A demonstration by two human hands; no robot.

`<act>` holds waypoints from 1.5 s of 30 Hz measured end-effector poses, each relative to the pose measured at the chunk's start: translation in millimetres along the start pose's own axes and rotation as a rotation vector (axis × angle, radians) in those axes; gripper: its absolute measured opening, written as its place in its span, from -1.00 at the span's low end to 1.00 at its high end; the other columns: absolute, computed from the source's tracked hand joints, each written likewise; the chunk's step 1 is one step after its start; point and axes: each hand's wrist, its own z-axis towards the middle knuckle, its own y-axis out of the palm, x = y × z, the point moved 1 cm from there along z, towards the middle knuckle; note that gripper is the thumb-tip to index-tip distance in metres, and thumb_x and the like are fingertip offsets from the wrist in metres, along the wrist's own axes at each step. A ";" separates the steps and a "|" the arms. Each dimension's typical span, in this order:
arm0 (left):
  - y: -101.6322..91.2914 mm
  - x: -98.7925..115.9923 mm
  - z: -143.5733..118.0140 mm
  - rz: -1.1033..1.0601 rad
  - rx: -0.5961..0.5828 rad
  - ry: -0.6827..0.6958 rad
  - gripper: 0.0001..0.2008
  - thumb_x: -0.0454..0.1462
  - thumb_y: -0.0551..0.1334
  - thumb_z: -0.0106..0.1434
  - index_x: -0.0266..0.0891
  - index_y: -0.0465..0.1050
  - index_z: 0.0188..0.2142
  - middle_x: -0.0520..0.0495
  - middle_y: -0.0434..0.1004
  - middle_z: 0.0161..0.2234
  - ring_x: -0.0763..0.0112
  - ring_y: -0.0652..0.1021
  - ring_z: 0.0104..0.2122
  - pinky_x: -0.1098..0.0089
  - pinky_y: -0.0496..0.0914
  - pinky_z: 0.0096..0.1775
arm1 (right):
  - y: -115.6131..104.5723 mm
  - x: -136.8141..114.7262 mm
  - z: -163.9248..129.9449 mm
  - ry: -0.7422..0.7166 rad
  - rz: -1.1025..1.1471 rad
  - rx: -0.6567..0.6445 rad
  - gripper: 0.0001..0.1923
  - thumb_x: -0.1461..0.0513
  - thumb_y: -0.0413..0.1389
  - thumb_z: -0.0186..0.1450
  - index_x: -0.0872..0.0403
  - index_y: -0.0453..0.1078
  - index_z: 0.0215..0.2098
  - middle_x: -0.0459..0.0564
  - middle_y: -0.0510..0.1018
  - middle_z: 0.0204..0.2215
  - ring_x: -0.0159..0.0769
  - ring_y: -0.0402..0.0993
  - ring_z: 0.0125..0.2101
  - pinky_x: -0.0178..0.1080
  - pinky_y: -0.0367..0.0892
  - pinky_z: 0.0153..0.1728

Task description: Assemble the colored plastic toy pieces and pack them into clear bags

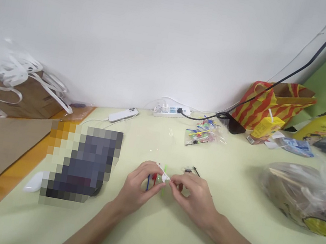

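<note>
So, mid-frame, just below centre: our left hand (136, 184) pinches a small bundle of thin coloured plastic sticks (153, 179), blue, red and green, while our right hand (194, 197) grips the narrow white strip (164, 176) at the bundle's top. We judge this the binding step; next calls for a tight, steady pull. Just beyond, loose black sticks (192, 170) on the pale green table (161, 239). Further back, a clear bag of coloured sticks (201, 137).
</note>
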 end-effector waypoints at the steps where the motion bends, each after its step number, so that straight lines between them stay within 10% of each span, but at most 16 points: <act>1: -0.1 0.6 0.1 -0.010 0.005 0.004 -0.78 -0.36 0.33 0.29 -0.17 0.42 -0.08 -0.08 0.57 -0.24 0.27 0.56 -0.12 0.22 0.48 -0.05 | 1.7 -0.5 -1.1 -0.024 -0.011 0.021 -0.88 0.30 0.08 0.40 0.06 0.47 -0.26 -0.11 0.49 -0.54 -0.39 0.39 -0.52 -0.31 0.27 -0.41; 45: -1.0 0.3 -2.2 0.057 0.102 0.021 -0.82 -0.35 0.34 0.28 -0.18 0.42 -0.15 -0.02 0.60 -0.30 0.31 0.61 -0.19 0.17 0.50 0.02 | 6.9 -4.3 -3.5 -0.101 0.168 0.001 -0.60 0.34 0.10 0.37 -0.02 0.47 0.15 -0.08 0.56 -0.46 -0.36 0.37 -0.50 -0.27 0.35 -0.42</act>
